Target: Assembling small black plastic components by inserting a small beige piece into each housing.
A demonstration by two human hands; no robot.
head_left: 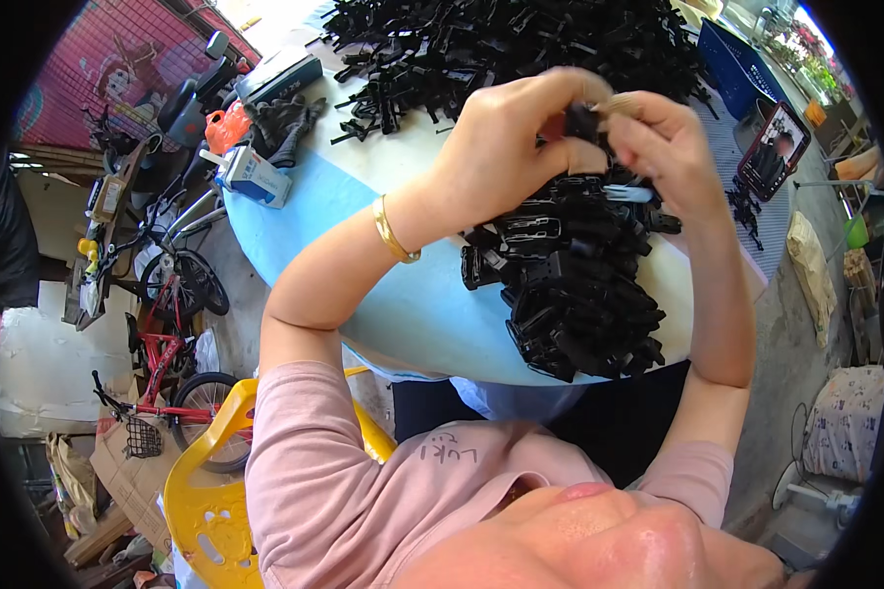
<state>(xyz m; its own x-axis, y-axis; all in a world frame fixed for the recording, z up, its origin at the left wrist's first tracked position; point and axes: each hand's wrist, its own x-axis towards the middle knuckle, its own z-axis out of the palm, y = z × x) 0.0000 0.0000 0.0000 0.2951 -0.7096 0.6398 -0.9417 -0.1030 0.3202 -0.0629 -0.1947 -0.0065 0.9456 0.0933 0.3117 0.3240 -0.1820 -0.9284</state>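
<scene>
My left hand (520, 147) is closed around a small black plastic piece (581, 120), held above the table. My right hand (663, 152) pinches close beside that piece; its fingertips are a little blurred, and what lies between them is hidden. Below both hands a heap of black plastic parts (584, 285), some shaped like clips, reaches the table's near edge. A small light-blue object (626, 193) lies at the heap's top, under my right hand. A much larger pile of similar black parts (520, 49) covers the far side of the table.
The round table (295, 231) has a pale blue and white cover. On its left stand a blue-and-white box (254, 177), dark gloves (283, 130) and an orange item (227, 127). A phone (774, 152) and blue basket (731, 69) are on the right. A yellow chair (207, 501) is at lower left.
</scene>
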